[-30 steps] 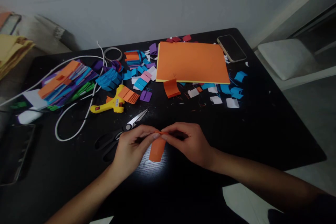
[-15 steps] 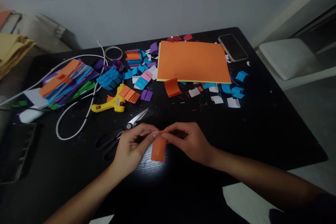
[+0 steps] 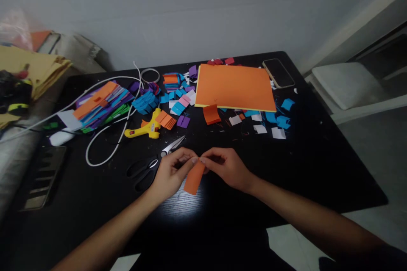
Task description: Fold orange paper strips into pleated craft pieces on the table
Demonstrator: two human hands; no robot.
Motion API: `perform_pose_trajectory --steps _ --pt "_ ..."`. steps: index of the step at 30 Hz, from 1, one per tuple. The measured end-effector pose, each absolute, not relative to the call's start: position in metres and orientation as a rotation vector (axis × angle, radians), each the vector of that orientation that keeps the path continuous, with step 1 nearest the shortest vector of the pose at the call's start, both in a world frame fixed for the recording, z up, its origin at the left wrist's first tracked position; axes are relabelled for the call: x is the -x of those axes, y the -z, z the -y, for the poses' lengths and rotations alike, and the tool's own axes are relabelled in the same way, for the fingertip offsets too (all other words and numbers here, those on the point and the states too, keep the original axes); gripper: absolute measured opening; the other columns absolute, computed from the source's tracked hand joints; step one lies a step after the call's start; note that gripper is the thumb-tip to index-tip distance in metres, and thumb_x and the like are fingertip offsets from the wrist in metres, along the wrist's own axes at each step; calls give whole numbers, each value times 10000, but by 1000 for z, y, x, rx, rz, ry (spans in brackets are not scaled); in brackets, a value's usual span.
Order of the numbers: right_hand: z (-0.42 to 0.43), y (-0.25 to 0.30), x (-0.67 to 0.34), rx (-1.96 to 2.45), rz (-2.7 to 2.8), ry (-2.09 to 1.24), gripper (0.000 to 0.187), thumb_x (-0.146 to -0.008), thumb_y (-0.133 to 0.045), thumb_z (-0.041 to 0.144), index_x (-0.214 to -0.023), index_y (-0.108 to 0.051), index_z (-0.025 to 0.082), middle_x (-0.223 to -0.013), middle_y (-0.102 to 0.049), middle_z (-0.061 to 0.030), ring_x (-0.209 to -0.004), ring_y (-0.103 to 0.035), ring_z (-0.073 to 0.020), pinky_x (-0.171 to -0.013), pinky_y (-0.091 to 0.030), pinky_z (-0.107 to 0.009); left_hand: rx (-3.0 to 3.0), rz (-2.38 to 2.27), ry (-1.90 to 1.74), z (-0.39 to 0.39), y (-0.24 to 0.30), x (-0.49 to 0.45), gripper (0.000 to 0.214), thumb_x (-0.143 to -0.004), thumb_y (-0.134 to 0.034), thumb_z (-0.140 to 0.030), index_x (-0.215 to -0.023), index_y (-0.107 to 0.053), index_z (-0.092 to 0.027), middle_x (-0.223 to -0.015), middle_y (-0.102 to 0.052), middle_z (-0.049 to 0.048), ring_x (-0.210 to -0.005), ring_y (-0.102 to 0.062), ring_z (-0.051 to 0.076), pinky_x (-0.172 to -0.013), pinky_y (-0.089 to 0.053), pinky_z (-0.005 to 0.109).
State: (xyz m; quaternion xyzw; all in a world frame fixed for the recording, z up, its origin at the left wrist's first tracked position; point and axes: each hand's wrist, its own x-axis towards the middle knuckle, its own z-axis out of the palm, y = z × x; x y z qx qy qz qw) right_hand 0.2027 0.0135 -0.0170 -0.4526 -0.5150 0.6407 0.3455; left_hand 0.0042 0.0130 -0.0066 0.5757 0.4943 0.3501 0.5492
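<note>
Between my two hands hangs a small orange paper strip (image 3: 194, 178), pinched at its upper end. My left hand (image 3: 174, 172) grips the strip's top with thumb and fingers, and my right hand (image 3: 227, 167) pinches the same end from the other side. The thumbs nearly meet there and hide the top edge of the paper. Black-handled scissors (image 3: 148, 172) lie just left of my left hand, blades pointing away to the upper right. Beyond my hands a curled orange paper piece (image 3: 211, 115) rests against the front of a large orange sheet (image 3: 237, 87).
A yellow glue gun (image 3: 146, 129), a looping white cable (image 3: 102, 163) and bundled coloured strips (image 3: 104, 103) occupy the left. Blue and white scraps (image 3: 279, 133) lie at right, near a phone (image 3: 278, 73). A dark phone-like object (image 3: 45, 178) sits at the left edge.
The camera view has shifted, so the table things appear further right and lower. The strip now tilts more, its lower end swung left; both hands keep their pinch, thumbs closer together.
</note>
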Motion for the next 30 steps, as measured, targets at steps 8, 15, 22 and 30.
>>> perform_pose_trajectory --steps 8,15,22,30 --pt "-35 -14 -209 1146 1523 -1537 232 -913 -749 420 -914 -782 191 -821 -788 -36 -742 -740 -171 -715 -609 -299 -1496 -1170 -880 -28 -24 -8 240 -958 -657 -389 -874 -710 -170 -704 -706 15 -623 -625 138 -588 -510 246" --pt "-81 -91 -216 974 1593 -1413 144 -863 -799 314 -943 -793 195 -891 -793 -33 -825 -753 -171 -762 -610 -291 -1854 -1159 -921 -72 -103 -4 171 -977 -647 -315 -879 -705 -187 -686 -620 -29 -613 -559 107 -584 -448 214" --pt "-93 -118 -203 962 1395 -1293 146 -881 -783 324 -982 -800 221 -975 -813 -44 -934 -770 -191 -872 -634 -341 -1618 -1173 -1132 -84 -117 -3 193 -992 -647 -342 -894 -700 -185 -700 -666 -17 -636 -624 111 -608 -479 216" --pt "-90 -104 -206 1057 1557 -1405 159 -937 -735 336 -958 -832 212 -914 -823 -32 -840 -763 -182 -742 -591 -290 -1496 -1166 -1077 -86 -109 1 206 -974 -676 -372 -924 -707 -174 -688 -681 -3 -617 -620 118 -584 -477 220"
